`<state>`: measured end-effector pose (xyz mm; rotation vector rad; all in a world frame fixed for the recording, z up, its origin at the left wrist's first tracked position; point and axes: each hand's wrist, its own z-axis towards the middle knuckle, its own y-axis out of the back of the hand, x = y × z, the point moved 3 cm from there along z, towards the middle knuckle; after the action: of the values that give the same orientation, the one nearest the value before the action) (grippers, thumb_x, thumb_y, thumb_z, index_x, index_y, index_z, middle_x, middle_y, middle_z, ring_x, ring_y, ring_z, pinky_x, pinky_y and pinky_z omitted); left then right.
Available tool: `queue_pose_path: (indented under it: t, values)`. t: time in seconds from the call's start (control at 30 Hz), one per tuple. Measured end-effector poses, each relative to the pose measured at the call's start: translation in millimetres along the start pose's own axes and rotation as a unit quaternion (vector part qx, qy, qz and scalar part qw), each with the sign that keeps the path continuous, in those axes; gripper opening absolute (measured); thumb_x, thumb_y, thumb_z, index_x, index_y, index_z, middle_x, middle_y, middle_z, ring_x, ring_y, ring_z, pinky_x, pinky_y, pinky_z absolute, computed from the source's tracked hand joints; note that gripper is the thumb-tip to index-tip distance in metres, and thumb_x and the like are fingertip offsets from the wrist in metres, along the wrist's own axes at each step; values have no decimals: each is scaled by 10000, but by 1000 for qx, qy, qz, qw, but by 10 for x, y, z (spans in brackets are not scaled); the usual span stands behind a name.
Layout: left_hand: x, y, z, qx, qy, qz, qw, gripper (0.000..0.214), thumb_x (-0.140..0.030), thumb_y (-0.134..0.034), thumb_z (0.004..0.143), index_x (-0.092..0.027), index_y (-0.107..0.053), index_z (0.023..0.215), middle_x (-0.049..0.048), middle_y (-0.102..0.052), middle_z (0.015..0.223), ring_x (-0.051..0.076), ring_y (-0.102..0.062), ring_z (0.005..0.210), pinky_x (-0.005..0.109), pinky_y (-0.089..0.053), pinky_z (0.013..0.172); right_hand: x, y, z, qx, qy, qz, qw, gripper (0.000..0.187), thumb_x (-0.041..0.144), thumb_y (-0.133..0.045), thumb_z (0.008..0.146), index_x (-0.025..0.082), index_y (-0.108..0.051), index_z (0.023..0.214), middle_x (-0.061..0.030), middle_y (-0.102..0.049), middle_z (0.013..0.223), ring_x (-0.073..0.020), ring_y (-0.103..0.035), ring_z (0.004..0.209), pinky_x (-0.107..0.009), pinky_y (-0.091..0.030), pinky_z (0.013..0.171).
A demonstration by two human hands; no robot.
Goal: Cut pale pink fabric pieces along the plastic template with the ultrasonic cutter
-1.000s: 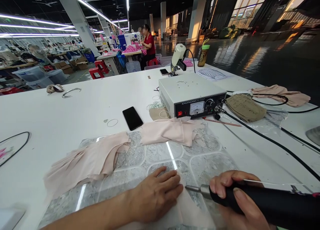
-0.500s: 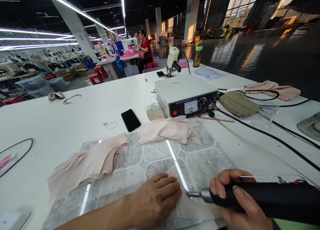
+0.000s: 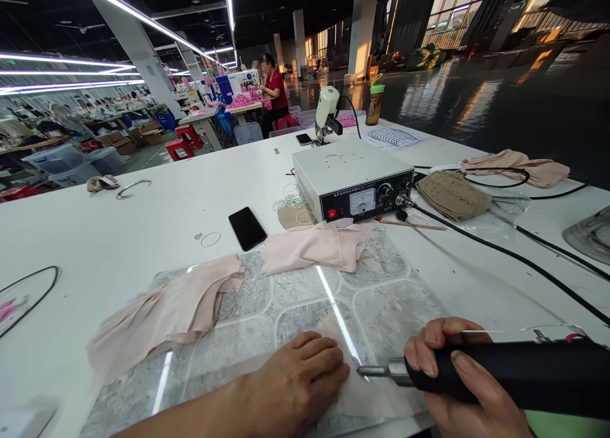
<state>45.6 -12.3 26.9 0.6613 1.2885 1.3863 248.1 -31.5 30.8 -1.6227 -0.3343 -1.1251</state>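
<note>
My left hand (image 3: 300,379) lies palm down on a thin pale pink fabric piece (image 3: 365,396), its fingers flat and slightly bent. The fabric rests on a grey stone-patterned board (image 3: 395,307). In my right hand (image 3: 469,377) is a black handheld ultrasonic welder (image 3: 515,371), fingers wrapped round its body. Its metal tip points left and sits at the fabric, just right of my left fingertips; whether it touches I cannot tell. One stack of pink fabric pieces (image 3: 166,314) lies at the board's left, and another pink stack (image 3: 312,247) at its far edge.
Behind the board stands a white control box (image 3: 352,177) with a dial; a black cable (image 3: 515,260) runs from it to the right. Also on the white table are a phone (image 3: 247,228), brown templates (image 3: 452,195) and a bottle (image 3: 375,104). A person in red (image 3: 274,85) sits farther back.
The welder and my right hand have shifted slightly right, the tip moving a little away from my left fingers. My left hand stays on the fabric. The whole view has shifted slightly.
</note>
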Motion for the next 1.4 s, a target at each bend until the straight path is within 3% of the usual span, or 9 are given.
queue_pose_path:
  t: [0.4,0.77,1.07,1.4]
  values:
    - [16,-4,-30,7,6,-9,1000,259,-169,-454,988,-85,-545,1216,121,-640,1128,217,-581,1133,348,-412,1052,-43,0,11,-1,-3,-6,1000,47,251,-610,747,220,-585,772,23,-492,668,-92,-462,443,-269,-461,419]
    - [1,-6,21,10,24,-17,1000,245,-174,-456,988,-96,-546,1202,104,-633,1072,203,-590,1059,338,-414,1024,-6,-21,16,42,-24,2,999,68,267,-632,742,215,-610,781,22,-522,648,-98,-487,420,-267,-453,410]
    - [-13,-1,16,27,27,-14,999,258,-196,-439,997,-107,-533,1221,103,-618,1080,211,-573,1057,358,-401,1030,9,-31,19,4,0,-16,1000,108,265,-674,715,232,-579,756,33,-501,650,-104,-467,437,-296,-464,433]
    - [-26,7,21,23,32,-1,999,256,-197,-452,998,-118,-539,1226,94,-613,1064,201,-578,1019,364,-415,1001,-76,37,-22,74,18,-45,996,70,270,-634,797,244,-574,821,28,-506,708,-107,-496,501,-318,-509,506]
